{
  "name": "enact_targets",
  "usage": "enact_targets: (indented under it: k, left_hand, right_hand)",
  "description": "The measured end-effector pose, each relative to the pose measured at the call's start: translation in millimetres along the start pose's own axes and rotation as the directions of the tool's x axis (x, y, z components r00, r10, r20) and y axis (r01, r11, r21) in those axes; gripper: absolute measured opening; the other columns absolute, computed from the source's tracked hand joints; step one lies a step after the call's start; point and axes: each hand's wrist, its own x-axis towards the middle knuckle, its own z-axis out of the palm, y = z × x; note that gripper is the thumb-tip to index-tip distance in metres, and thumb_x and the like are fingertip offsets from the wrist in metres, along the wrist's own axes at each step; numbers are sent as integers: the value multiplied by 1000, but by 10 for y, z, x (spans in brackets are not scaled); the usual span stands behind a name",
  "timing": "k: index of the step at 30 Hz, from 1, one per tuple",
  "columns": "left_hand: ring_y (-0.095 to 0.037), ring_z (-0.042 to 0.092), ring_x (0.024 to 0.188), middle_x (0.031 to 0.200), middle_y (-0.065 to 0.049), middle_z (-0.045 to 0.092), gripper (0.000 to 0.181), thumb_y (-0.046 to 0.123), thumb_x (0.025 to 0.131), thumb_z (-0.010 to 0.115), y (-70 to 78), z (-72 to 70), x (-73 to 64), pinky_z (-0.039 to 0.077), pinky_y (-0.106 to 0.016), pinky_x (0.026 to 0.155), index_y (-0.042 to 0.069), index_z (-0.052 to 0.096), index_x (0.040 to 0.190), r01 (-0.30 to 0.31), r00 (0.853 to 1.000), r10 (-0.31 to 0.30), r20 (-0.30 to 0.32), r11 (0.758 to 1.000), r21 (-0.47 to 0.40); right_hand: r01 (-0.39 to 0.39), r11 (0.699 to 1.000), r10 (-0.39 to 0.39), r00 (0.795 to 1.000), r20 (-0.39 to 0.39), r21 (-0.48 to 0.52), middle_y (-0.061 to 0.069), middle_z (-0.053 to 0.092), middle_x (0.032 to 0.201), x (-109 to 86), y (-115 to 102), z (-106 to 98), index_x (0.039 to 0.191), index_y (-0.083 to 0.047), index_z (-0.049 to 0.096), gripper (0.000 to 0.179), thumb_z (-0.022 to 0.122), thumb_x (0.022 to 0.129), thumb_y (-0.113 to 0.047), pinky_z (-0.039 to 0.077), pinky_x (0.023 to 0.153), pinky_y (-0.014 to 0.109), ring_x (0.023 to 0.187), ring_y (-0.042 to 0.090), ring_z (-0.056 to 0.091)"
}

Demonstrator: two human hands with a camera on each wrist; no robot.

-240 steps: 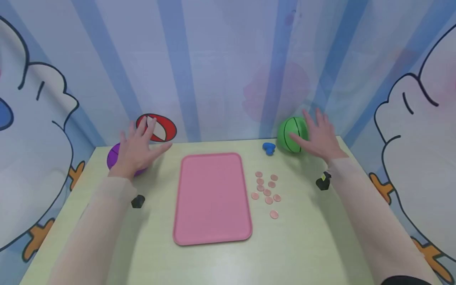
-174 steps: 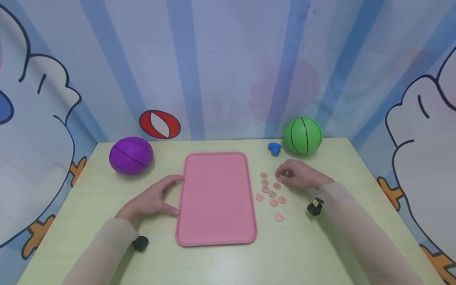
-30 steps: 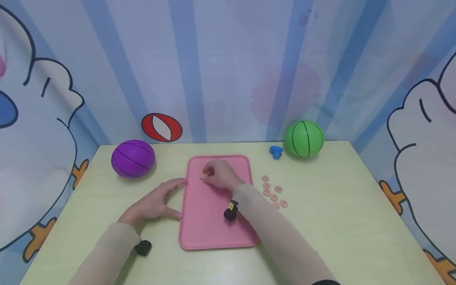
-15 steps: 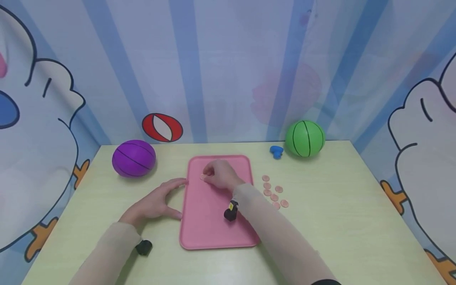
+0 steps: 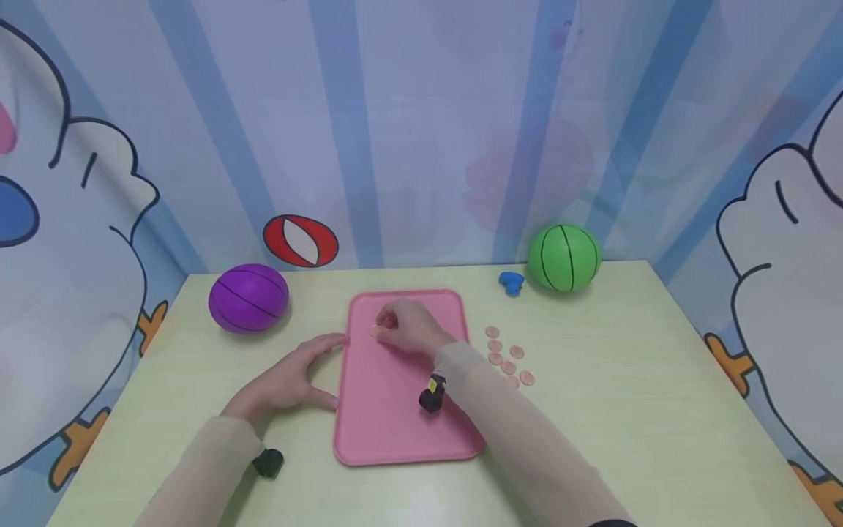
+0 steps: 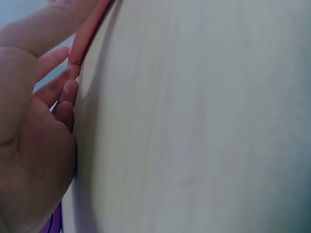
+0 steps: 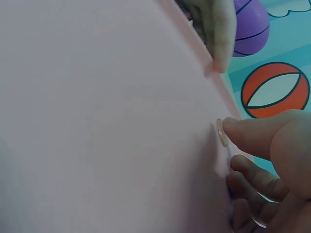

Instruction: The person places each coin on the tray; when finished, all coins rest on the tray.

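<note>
A small pale pink disc (image 5: 375,331) is at the upper left part of a pink tray (image 5: 382,410), just inside its left edge. The right hand (image 5: 411,328) pinches it, the thumb tip on the disc and the other fingers bent beneath the palm. The left hand (image 5: 290,377) is spread wide, its fingertips and thumb touching the tray's left edge well apart from each other.

The tray lies flat on a pale yellow table (image 5: 606,351) with faint wood-like streaks. Behind the table hangs a backdrop (image 5: 421,146) with blue stripes, printed with a red and white oval (image 5: 301,241) and large white cartoon figures at both sides.

On the table just right of the tray is a loose group of matching discs (image 5: 495,358), seven in view. The right sleeve (image 5: 520,432) crosses the tray's lower right part and partly covers the lowest of them. A green ball (image 5: 564,258) stands at the back right with a small blue object (image 5: 511,282) just beside it; a purple ball (image 5: 249,298) sits at the back left, beyond the left hand.
</note>
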Motion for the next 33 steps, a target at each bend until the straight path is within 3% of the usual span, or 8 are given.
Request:
enact_targets:
  k: [8,20,33]
  left_hand:
    - [-36,22,159,170,0,33,114,43,66,99,-8,27,-4,14,-71,125,28,40,162,-1,1000,1,0,1000,-13]
    - [-36,21,159,171,-2,32,115,41,65,100,38,-1,-18,14,-70,126,27,40,162,20,1000,-20,4,1000,-19]
    - [-36,23,158,170,-3,33,114,38,65,100,27,-12,-19,14,-69,126,24,41,162,-17,1000,17,0,999,-31]
  right_hand:
    - [77,997,-76,996,38,-7,5,72,114,-217,27,-201,125,-8,72,34,79,94,-22,57,95,34,106,19,67]
    - [205,979,-205,977,53,8,10,73,114,-505,171,-562,123,-1,72,32,78,94,-13,60,93,37,103,23,69]
    - [126,991,-129,986,101,38,4,72,112,-860,564,-999,123,-8,73,28,76,97,-20,60,91,42,100,20,68]
